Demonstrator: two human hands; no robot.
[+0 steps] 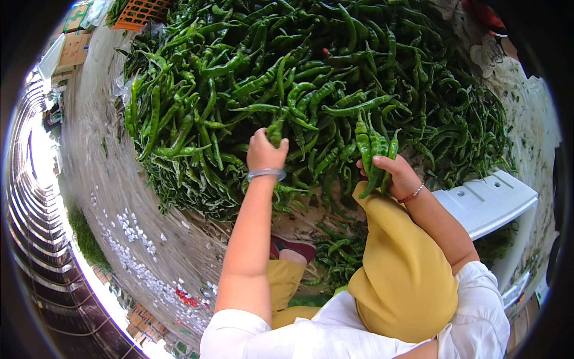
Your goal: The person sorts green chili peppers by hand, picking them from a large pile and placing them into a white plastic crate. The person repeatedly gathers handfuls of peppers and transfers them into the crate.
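A large heap of long green chili peppers (314, 67) spreads across the ground before me. My left hand (267, 151), with a pale bangle at its wrist, holds a green pepper (276, 130) over the heap; that pepper is blurred. Several green peppers (371, 146) stand bunched, tips up, in my right hand (394, 172), the thumb laid across them. This hand is just above my knee in yellow trousers (403, 242). Loose peppers (338, 251) also lie on the ground between my legs.
A white foam box (489, 197) stands at the right beside my arm. An orange plastic crate (140, 12) is at the upper left, near cardboard boxes (74, 47). White scraps (134, 233) litter the floor at left. My dark red shoe (293, 247) rests near the heap's edge.
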